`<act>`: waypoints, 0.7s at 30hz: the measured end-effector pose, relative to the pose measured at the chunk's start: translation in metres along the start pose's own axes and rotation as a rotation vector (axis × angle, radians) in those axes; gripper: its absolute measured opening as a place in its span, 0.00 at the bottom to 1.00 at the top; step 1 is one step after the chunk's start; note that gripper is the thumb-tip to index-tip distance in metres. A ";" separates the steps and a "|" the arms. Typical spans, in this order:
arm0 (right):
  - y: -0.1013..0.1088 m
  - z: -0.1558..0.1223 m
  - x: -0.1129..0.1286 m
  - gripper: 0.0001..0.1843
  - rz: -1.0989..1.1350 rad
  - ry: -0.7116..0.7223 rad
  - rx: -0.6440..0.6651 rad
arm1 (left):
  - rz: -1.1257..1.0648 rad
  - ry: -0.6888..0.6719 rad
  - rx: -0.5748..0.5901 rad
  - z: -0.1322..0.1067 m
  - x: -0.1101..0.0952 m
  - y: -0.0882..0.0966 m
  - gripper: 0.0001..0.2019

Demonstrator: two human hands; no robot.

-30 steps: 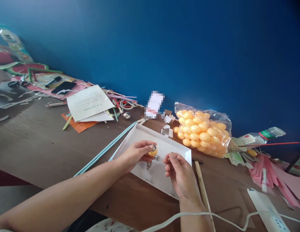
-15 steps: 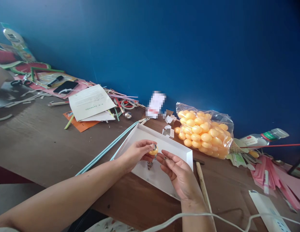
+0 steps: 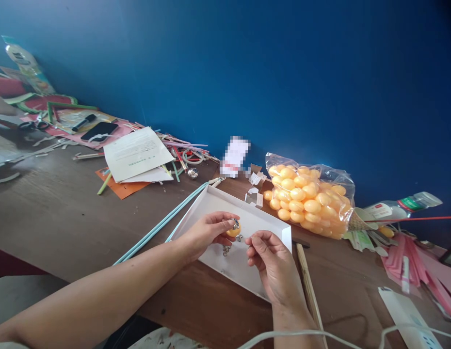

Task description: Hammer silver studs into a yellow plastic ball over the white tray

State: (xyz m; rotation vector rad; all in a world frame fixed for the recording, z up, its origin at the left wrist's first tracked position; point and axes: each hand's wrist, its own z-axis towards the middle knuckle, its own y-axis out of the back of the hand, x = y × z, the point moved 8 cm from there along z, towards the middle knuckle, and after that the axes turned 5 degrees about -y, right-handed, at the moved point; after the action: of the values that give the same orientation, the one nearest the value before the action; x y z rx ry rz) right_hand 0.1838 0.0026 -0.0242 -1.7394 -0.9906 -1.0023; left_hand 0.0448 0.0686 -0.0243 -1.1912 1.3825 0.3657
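Green print (image 3: 138,164) is running across a white paper sheet (image 3: 133,150) near the brown table (image 3: 58,203)'s far edge, too blurred to read. A glossy yellow rounded piece (image 3: 233,232) with silver beads (image 3: 235,224) is sitting clamped between the left hand (image 3: 209,231)'s thumb and fingers, above the white cardboard tray (image 3: 254,218)'s middle. The right hand (image 3: 271,257) is pressing thumb and forefinger together toward the tray's right edge; whether around anything, I cannot tell.

Round silver metal beads (image 3: 226,250) are held in a shallow white cardboard tray (image 3: 213,202), flanked left by long light-blue cords (image 3: 162,221), right by a straight tan wooden stick (image 3: 307,286).
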 end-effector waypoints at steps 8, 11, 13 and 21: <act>-0.008 -0.002 -0.002 0.11 -0.054 -0.006 0.019 | -0.016 -0.025 0.105 -0.001 0.002 -0.008 0.20; -0.011 -0.004 -0.003 0.10 -0.075 -0.008 0.025 | -0.015 -0.039 0.124 -0.001 0.001 -0.010 0.20; -0.012 -0.004 -0.004 0.10 -0.088 -0.001 0.026 | -0.011 -0.038 0.120 -0.002 0.001 -0.010 0.20; -0.016 0.000 -0.008 0.10 -0.099 -0.001 0.033 | 0.001 -0.032 0.086 -0.004 -0.001 -0.010 0.23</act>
State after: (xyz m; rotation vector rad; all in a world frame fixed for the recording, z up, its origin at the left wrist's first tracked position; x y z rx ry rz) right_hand 0.1669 0.0058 -0.0268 -1.6773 -1.0968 -1.0413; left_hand 0.0509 0.0615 -0.0186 -1.1096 1.3580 0.3214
